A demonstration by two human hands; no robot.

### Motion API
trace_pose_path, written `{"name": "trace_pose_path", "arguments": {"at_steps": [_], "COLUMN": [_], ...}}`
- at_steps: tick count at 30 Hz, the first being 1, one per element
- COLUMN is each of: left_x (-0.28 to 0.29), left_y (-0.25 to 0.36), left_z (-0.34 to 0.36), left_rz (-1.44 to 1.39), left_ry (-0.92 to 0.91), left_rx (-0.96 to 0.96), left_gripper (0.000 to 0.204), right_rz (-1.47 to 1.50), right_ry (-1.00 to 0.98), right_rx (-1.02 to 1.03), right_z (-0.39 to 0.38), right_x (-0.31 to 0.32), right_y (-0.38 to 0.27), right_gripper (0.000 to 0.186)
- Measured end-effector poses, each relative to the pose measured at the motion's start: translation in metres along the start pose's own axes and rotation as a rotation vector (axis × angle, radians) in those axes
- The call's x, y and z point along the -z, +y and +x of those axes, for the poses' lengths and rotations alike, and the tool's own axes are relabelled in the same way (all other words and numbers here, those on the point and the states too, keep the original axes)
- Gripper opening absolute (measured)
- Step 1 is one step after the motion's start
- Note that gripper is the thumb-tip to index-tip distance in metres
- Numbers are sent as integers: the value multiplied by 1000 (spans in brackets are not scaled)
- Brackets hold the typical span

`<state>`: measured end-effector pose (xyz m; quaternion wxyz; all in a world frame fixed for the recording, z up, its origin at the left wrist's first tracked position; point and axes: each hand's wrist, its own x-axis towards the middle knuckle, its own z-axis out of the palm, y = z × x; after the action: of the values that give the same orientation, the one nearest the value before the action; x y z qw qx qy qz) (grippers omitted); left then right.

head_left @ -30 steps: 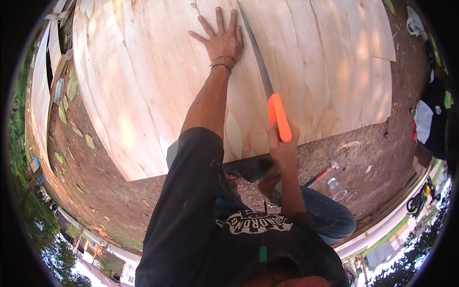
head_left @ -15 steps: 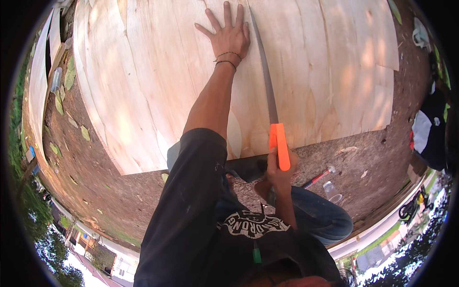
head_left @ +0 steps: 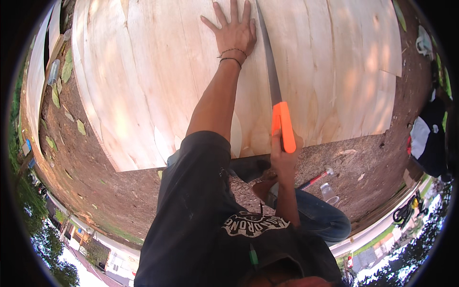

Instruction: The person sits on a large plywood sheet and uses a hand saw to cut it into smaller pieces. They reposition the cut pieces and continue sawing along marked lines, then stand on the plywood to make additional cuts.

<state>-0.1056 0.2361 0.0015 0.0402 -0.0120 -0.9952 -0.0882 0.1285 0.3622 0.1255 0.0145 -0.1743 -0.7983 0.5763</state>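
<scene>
A large pale plywood sheet (head_left: pixel 143 86) spreads across the upper middle of the view. My left hand (head_left: pixel 234 33) lies flat on it with fingers spread, just left of a hand saw (head_left: pixel 271 71). My right hand (head_left: pixel 284 146) grips the saw by its orange handle (head_left: pixel 283 119), near the sheet's lower edge. The long steel blade runs up and away along the sheet, its far end reaching the top of the view.
Dirt ground with leaves borders the sheet. A red-handled hammer (head_left: pixel 315 178) and a clear plastic cup (head_left: pixel 329 193) lie below right. Thin wooden boards (head_left: pixel 40 81) and a plastic bottle (head_left: pixel 54 71) are at left, dark cloth (head_left: pixel 430 138) at right.
My right hand and the saw slid down toward my body half a second ago and have moved back up since. My left hand stays flat, appearing slightly farther right in the picture.
</scene>
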Motion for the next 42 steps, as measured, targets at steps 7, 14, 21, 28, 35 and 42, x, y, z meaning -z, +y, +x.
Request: {"name": "trace_pose_path", "arguments": {"at_steps": [7, 14, 21, 28, 35, 42], "left_x": [-1, -5, -11, -7, -10, -4], "left_y": [-9, 2, -12, -3, -9, -8], "left_z": [3, 2, 1, 3, 6, 9], "left_rz": [-25, -43, -54, -68, -56, -49], "left_ry": [35, 13, 58, 46, 64, 47], "left_rx": [-3, -5, 9, -28, -6, -21], "left_gripper": [59, 59, 59, 58, 58, 58], "right_rz": [70, 13, -85, 47, -61, 55], "right_ry": [-59, -24, -36, -43, -17, -62], "right_rx": [-86, -25, -66, -20, -100, -132], "right_z": [24, 35, -38, 71, -58, 31], "right_x": [-5, -11, 26, -32, 34, 3], "right_y": [14, 19, 20, 13, 8, 20], "right_gripper": [20, 24, 24, 14, 17, 16]}}
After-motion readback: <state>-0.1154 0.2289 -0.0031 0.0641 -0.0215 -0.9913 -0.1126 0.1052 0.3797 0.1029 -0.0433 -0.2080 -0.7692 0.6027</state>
